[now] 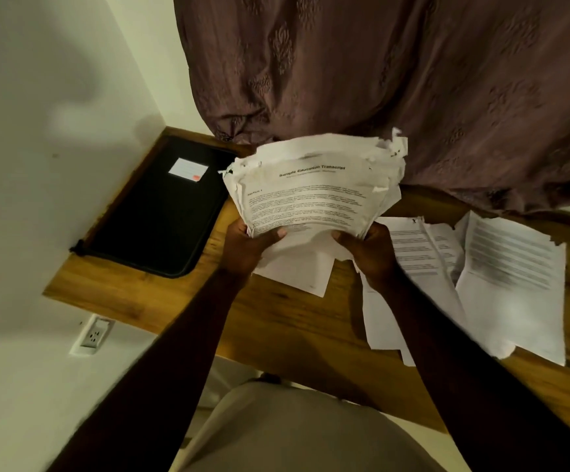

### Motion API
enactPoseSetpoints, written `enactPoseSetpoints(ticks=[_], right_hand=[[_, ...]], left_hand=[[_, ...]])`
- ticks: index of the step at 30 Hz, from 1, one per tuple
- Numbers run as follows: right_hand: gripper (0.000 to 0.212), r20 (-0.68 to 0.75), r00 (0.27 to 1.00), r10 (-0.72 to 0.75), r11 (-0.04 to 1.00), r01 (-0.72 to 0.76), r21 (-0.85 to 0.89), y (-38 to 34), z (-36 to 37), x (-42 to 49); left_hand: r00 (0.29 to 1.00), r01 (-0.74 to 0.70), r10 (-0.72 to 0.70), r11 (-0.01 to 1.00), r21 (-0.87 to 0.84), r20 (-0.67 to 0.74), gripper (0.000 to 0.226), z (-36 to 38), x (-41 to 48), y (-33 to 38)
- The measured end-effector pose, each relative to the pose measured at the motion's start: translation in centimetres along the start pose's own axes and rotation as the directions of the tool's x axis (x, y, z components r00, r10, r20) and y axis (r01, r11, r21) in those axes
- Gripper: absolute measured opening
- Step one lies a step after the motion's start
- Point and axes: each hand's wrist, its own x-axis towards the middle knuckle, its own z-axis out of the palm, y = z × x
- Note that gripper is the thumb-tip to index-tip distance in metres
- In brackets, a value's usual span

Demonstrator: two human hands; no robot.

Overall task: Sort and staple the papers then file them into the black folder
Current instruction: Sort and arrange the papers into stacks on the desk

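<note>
Both hands hold one thick stack of papers [314, 192] up above the wooden worktop [276, 318]. The left hand [246, 247] grips its near left corner with the thumb on top, and the right hand [368, 248] grips its near right corner. The black folder [154, 216] lies shut in the left corner by the wall. More loose papers [501, 277] lie spread on the right side.
</note>
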Motion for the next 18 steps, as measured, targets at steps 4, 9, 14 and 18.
enactPoseSetpoints(ticks=[4,9,14,18], right_hand=[[0.043,0.142,0.990,0.022,0.997,-0.011,-0.078,0.6,0.2,-0.5],[0.038,0.116,0.989,0.093,0.989,-0.078,-0.123,0.6,0.1,-0.5],[0.031,0.038,0.999,0.022,0.996,-0.019,-0.084,-0.5,1.1,-0.3],[0.035,0.071,0.997,-0.016,0.990,0.026,-0.136,0.3,0.7,-0.1]], left_hand=[[0.998,0.057,-0.059,0.997,0.053,0.031,0.058,-0.5,0.2,-1.0],[0.997,0.076,-0.078,0.995,0.060,0.025,0.052,-0.6,0.2,-1.3],[1.000,0.019,-0.019,1.000,-0.001,-0.007,0.052,-0.2,0.4,-0.9],[0.999,0.039,-0.039,0.999,0.023,0.021,0.062,-0.3,0.9,-1.7]])
